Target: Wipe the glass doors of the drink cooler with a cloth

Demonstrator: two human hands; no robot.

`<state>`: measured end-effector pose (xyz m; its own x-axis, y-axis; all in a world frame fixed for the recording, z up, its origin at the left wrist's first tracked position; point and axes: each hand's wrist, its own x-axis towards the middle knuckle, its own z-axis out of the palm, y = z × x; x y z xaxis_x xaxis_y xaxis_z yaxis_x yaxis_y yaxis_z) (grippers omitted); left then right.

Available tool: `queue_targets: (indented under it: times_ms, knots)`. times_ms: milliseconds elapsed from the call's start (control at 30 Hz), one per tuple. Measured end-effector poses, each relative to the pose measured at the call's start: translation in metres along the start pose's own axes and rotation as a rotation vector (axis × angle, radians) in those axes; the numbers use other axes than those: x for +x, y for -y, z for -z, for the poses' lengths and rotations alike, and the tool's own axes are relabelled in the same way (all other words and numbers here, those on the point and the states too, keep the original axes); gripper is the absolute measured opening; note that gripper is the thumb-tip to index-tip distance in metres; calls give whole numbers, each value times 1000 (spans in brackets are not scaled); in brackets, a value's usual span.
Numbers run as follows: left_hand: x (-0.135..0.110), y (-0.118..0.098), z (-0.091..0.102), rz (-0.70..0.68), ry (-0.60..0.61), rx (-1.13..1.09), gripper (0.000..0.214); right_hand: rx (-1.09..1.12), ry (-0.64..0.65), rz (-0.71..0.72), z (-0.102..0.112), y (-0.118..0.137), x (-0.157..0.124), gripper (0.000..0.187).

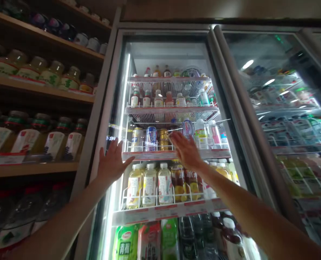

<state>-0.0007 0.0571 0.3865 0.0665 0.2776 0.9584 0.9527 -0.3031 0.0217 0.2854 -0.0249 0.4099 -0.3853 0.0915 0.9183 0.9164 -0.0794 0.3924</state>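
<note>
Both arms reach up toward a lit drinks fridge (pixel 165 50). My left hand (pixel 113 160) is raised with its fingers spread at the left side of the fridge, holding nothing. My right hand (pixel 186 150) is before the shelf of cans, fingers stretched out and slightly blurred; I see nothing in it. Near its fingertips stand a gold can (pixel 164 139) and a blue can (pixel 187 128). Another blue can (pixel 151 138) and a pale can (pixel 137 139) are further left. Below are bottles of tea with white caps (pixel 165 184). Whether my hands touch anything I cannot tell.
Wooden shelves (pixel 35 83) with bottles and jars are on the left. To the right stands another glass-fronted fridge (pixel 287 126) with a long metal upright (pixel 237 97) beside it. Cartons (pixel 149 240) and dark bottles (pixel 189 236) fill the lower shelf. Wire rails (pixel 186 196) front the shelves.
</note>
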Motion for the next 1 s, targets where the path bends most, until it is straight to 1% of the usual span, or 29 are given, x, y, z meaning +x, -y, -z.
queue_targets:
  times_ms: [33,67,100,133,167,200,233,267,333,400,433,467,500,533,567,667,700,733,767,800,833,867,933,1000]
  knots:
    - [1,3,2,9,-4,0,79,-12,-54,-158,6,-17,-1,54]
    - [3,7,3,24,-5,-1,79,-30,-125,-368,11,-35,1,54]
    - [5,10,3,41,-5,-3,79,-41,-177,-500,15,-52,4,54]
    - [6,12,4,53,-3,-5,78,-49,-215,-599,18,-64,10,55]
    - [8,14,3,56,-1,-6,78,-50,-231,-636,18,-69,18,56]
    - [9,15,2,56,1,-8,78,-46,-227,-621,17,-66,27,57]
    - [10,15,1,56,3,-11,78,-38,-210,-580,13,-55,36,56]
    - [10,15,0,53,2,-14,78,-26,-178,-514,7,-38,44,55]
    - [10,15,0,43,5,-22,78,3,-94,-337,-7,10,56,55]
    - [10,16,2,39,10,-21,77,37,-4,-95,-19,56,58,58]
    - [9,17,4,36,14,-15,77,54,29,34,-23,72,56,58]
    - [9,19,6,34,19,-5,77,67,51,135,-25,81,53,58]
    - [9,22,9,33,26,9,77,75,56,180,-24,83,50,57]
    - [8,25,12,31,33,24,78,75,47,158,-22,78,47,55]
    - [8,28,14,23,43,41,77,70,22,64,-19,67,46,54]
    - [5,38,18,-16,87,91,76,51,-117,-395,-8,21,52,53]
    - [4,40,18,-28,101,106,75,49,-156,-498,-6,10,58,54]
    - [3,41,17,-40,108,119,75,50,-180,-556,-5,5,65,54]
    - [2,42,16,-50,108,128,76,53,-188,-569,-5,5,72,54]
    - [1,43,15,-56,105,130,76,60,-176,-538,-7,13,80,55]
    - [1,44,14,-61,97,127,75,73,-149,-475,-10,26,86,55]
    - [0,45,13,-69,82,120,75,92,-113,-393,-15,44,92,56]
    - [-3,51,10,-86,42,106,74,144,-29,-205,-26,88,98,56]
    - [-6,61,9,-85,6,103,75,194,24,-24,-37,132,97,55]
